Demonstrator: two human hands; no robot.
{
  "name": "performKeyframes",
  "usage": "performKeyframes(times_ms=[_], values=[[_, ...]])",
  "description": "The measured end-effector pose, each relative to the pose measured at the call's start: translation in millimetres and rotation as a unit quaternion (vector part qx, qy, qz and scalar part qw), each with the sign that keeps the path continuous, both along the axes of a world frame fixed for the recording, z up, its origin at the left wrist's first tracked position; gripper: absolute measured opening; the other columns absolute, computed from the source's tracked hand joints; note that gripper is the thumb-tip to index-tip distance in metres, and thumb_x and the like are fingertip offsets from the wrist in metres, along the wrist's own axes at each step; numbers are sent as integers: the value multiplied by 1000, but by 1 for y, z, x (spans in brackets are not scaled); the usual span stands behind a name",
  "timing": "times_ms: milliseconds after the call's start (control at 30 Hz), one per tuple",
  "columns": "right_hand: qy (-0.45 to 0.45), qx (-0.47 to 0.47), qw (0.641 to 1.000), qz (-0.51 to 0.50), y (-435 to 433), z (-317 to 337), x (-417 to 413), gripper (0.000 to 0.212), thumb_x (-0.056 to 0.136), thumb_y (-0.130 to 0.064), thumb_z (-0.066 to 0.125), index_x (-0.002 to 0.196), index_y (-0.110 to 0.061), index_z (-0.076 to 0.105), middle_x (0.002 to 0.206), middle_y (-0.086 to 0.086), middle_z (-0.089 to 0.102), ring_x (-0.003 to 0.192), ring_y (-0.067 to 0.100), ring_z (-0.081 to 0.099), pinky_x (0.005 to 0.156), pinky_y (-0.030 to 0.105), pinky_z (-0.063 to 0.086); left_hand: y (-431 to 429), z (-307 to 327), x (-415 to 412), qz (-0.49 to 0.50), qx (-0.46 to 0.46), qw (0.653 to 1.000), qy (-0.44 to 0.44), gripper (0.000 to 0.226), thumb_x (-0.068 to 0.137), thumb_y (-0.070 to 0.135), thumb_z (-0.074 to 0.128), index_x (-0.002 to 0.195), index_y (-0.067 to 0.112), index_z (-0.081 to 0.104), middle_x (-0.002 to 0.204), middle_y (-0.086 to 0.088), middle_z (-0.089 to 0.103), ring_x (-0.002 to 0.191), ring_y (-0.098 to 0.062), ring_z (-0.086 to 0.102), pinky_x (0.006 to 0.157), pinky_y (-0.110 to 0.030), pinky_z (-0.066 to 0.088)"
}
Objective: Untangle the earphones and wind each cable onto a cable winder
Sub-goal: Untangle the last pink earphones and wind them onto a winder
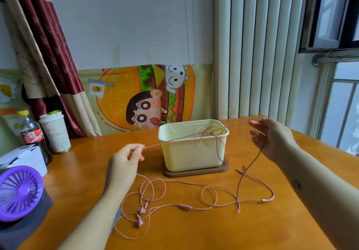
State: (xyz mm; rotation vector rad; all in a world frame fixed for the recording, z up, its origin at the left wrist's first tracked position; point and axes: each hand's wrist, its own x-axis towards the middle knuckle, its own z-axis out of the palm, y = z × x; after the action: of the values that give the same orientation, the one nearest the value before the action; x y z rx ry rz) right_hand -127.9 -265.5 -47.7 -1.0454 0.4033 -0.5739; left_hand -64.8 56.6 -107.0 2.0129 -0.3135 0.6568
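A pink earphone cable [186, 182] lies in loose loops on the orange table [194, 230], with two pink earbuds [140, 216] near the front left. My left hand [124, 164] pinches one strand, which is stretched rightward over a cream plastic box [192, 152] to my right hand [272, 137]. The strand passes over the right hand's fingers, which are spread and nearly straight, then drops down to the table. A knot of loops hangs in the stretched strand above the box opening. No cable winder is visible.
The box stands on a brown base [196, 172]. At the left are a purple fan [19, 193], a white carton [25, 158], a cola bottle [32, 133] and a paper cup [55, 133]. A radiator [256, 55] and window are at the right.
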Motion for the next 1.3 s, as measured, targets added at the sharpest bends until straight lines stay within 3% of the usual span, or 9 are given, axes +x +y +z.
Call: performKeyframes(times_ms=[233, 400, 567, 733, 933, 1033, 1167, 1233, 1300], values=[[-99, 143, 985, 8, -5, 14, -7, 20, 98, -10, 31, 91, -8, 49, 98, 11, 70, 73, 20, 73, 53, 22, 54, 42, -35, 32, 159, 16, 980, 115, 22, 101, 16, 45, 103, 13, 67, 87, 1, 66, 80, -16, 54, 57, -26, 37], [-167, 170, 971, -26, -8, 16, -8, 19, 96, -6, 31, 90, -4, 49, 101, 17, 69, 87, 28, 72, 73, 35, 59, 64, -58, 48, 232, 90, 946, 205, 25, 99, 18, 43, 101, 24, 67, 87, 2, 70, 78, -22, 59, 64, -32, 46], [-158, -97, 981, -57, -4, 16, -4, 22, 94, -7, 33, 86, -13, 53, 108, 11, 68, 113, 17, 61, 104, 38, 45, 71, -71, 52, 246, 223, 905, 266, 32, 97, 18, 42, 111, 27, 69, 111, 0, 70, 101, -27, 61, 94, -44, 47], [-141, -229, 962, 57, 22, 20, -6, 26, 99, -9, 33, 83, -11, 53, 94, 12, 71, 107, 23, 64, 104, 44, 44, 49, -63, 45, 242, 308, 872, 294, 30, 100, 26, 42, 120, 34, 63, 131, 1, 58, 123, -27, 49, 109, -50, 34], [-208, -247, 933, 158, 58, 45, -16, 31, 100, -6, 31, 76, -10, 51, 80, 9, 73, 105, 23, 66, 103, 47, 45, -8, -26, 18, 27, 239, 970, 29, 29, 97, 22, 51, 122, 32, 62, 132, 9, 57, 123, -15, 48, 111, -40, 32], [-269, -260, 911, 175, 70, 60, -24, 31, 98, -5, 32, 73, -11, 49, 77, 8, 72, 111, 22, 63, 104, 44, 44, -46, -11, -6, -139, 321, 936, 45, 45, 96, 40, 52, 139, 35, 45, 137, 16, 50, 133, -8, 38, 121, -42, 14], [-294, -389, 867, 103, 72, 70, -30, 24, 95, -16, 39, 77, -13, 55, 76, 4, 73, 109, 12, 62, 103, 30, 40, -69, -26, -15, -200, 398, 872, 202, 60, 88, 64, 52, 141, 39, 41, 130, 14, 58, 135, -12, 37, 121, -46, -3], [-250, -468, 847, 36, 66, 68, -33, 26, 97, -16, 42, 79, -7, 58, 77, 2, 72, 97, 2, 61, 94, 13, 39, -70, -35, -17, -229, 372, 870, 227, 34, 90, 57, 54, 118, 38, 60, 104, 13, 66, 115, -13, 54, 117, -39, 18], [-182, -572, 799, -38, 55, 59, -32, 25, 97, -18, 44, 80, -7, 58, 75, -1, 67, 88, 3, 58, 95, 14, 38, -71, -37, -19, -255, 305, 890, 222, 16, 94, 40, 54, 84, 33, 64, 83, 9, 65, 85, -10, 59, 92, -35, 47]])
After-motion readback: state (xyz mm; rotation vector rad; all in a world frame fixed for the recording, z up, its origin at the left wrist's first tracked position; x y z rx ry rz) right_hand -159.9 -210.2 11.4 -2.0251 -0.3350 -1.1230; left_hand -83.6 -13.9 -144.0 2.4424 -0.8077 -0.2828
